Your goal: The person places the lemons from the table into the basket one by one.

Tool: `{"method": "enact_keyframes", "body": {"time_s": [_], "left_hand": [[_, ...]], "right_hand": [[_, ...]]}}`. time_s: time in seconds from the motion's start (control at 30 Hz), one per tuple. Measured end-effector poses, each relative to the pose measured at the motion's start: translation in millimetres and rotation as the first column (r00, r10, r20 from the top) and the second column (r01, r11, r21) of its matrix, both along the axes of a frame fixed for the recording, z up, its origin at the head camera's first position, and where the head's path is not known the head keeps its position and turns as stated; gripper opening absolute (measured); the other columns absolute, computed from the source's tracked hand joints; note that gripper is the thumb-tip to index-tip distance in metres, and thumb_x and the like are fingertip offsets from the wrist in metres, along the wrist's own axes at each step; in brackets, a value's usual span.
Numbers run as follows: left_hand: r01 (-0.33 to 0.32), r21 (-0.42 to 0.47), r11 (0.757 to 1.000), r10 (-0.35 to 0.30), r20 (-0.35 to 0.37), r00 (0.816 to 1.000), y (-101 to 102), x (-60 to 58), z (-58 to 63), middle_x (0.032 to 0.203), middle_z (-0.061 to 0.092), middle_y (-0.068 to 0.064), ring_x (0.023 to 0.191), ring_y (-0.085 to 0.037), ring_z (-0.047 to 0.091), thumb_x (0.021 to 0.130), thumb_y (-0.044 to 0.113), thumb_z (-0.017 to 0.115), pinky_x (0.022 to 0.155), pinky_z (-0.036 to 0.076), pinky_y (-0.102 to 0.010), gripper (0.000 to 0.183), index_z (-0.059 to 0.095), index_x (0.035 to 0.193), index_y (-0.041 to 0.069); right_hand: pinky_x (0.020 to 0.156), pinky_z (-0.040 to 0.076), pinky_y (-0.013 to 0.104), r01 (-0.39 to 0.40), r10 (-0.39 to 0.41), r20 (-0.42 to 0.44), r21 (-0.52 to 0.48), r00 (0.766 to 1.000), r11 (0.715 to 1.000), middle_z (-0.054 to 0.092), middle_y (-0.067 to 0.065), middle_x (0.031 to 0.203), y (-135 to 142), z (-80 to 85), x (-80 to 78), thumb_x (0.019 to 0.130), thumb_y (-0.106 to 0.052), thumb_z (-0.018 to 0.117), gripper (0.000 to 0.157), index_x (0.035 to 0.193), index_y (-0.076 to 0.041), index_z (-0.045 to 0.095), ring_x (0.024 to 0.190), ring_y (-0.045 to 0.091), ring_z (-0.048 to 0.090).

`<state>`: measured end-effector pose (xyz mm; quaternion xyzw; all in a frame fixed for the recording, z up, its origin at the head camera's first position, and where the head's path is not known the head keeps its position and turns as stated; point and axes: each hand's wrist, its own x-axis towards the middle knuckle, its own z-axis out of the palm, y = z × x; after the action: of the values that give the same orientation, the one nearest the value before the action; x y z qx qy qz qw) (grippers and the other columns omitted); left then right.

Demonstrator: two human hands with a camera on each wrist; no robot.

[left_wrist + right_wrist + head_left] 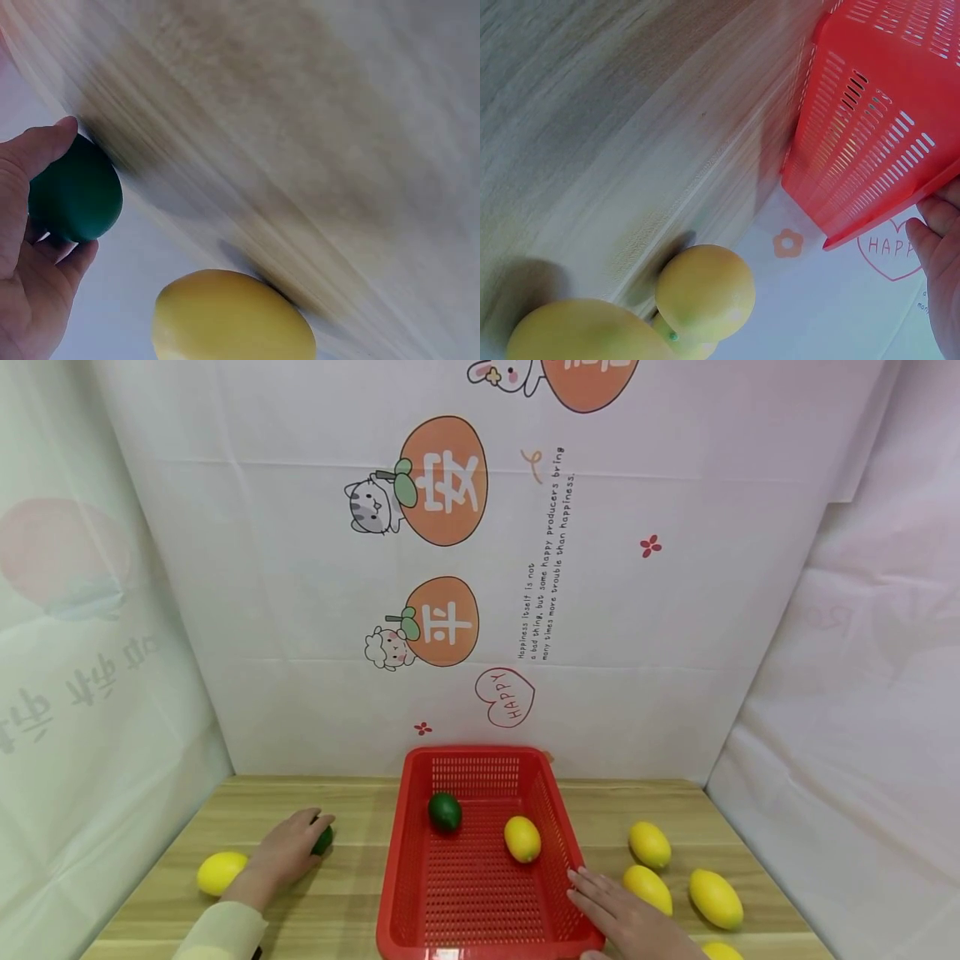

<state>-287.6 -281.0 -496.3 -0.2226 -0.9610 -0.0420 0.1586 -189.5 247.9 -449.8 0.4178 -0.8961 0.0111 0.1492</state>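
Observation:
My left hand point(288, 852) grips a dark green lime point(322, 839) on the table left of the basket. The left wrist view shows thumb and fingers around the lime point(79, 191), and a yellow lemon point(232, 319) close by. In the head view that lemon point(222, 872) lies left of my wrist. With fingers fairly straight, my right hand point(633, 918) rests on the right rim of a red plastic basket point(397, 860). Inside the basket are another green lime point(445, 812), at the back left, and a yellow lemon point(522, 839), toward the right.
Several yellow lemons point(716, 898) lie on the wooden table point(341, 893) to the right of the basket, close to my right hand. A white printed cloth point(315, 718) hangs behind the table, with cloth walls point(840, 760) at both sides.

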Motion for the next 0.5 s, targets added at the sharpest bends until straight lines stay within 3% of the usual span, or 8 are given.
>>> {"method": "enact_keyframes", "body": {"time_s": [0.17,0.5], "left_hand": [[-0.015,0.001,1.0,0.015,0.026,1.0,1.8,0.5,1.7,0.121,0.055,-0.03,0.11,-0.045,0.055,0.07,0.007,0.086,0.089,0.048,-0.056,0.06,0.059,0.123,-0.002],[-0.011,-0.043,0.999,0.01,-0.027,1.0,3.9,0.7,2.9,0.114,0.058,-0.027,0.105,-0.041,0.058,0.066,0.006,0.088,0.083,0.052,-0.052,0.058,0.061,0.117,-0.001]], "right_hand": [[0.09,0.053,0.041,0.0,0.0,-0.009,-0.002,1.0,1.0,0.051,0.009,0.142,0.0,-1.2,-0.4,0.096,-0.049,0.053,0.057,0.133,-0.006,0.059,0.126,0.027,0.051],[0.089,0.053,0.04,-0.017,0.016,-0.067,-0.017,0.998,1.0,0.053,0.011,0.139,0.3,-4.5,-0.2,0.093,-0.047,0.06,0.056,0.13,-0.005,0.06,0.124,0.027,0.053]]}}
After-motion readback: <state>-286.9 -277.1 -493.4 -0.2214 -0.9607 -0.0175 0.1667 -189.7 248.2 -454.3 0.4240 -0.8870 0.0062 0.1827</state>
